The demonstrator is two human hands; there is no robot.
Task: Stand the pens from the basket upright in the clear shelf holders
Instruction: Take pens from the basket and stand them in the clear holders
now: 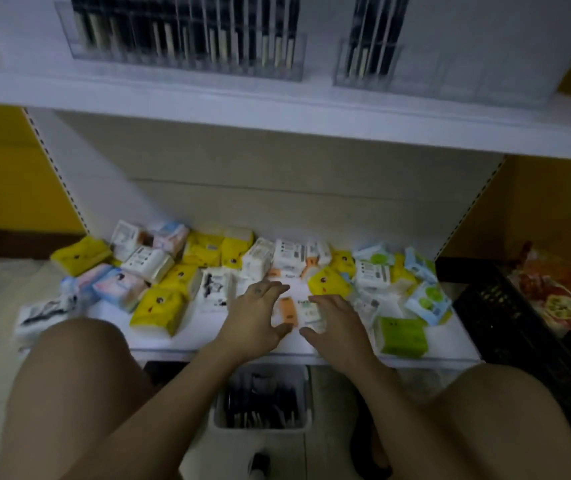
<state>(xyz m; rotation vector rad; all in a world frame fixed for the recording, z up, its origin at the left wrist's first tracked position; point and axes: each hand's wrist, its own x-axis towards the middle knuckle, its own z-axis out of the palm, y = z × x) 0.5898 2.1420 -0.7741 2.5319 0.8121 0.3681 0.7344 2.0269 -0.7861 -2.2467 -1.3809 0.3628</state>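
Many pens (159, 32) stand in holders (187, 69); some slots bare. More wait in basket (260, 429) below. Our left hand (254, 315), right hand (337, 323) spread wide over packs (287, 311), holding no pen.

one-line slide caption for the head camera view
Left hand and right hand over tissue packs on the lower shelf, pen basket on the floor below, clear holders above
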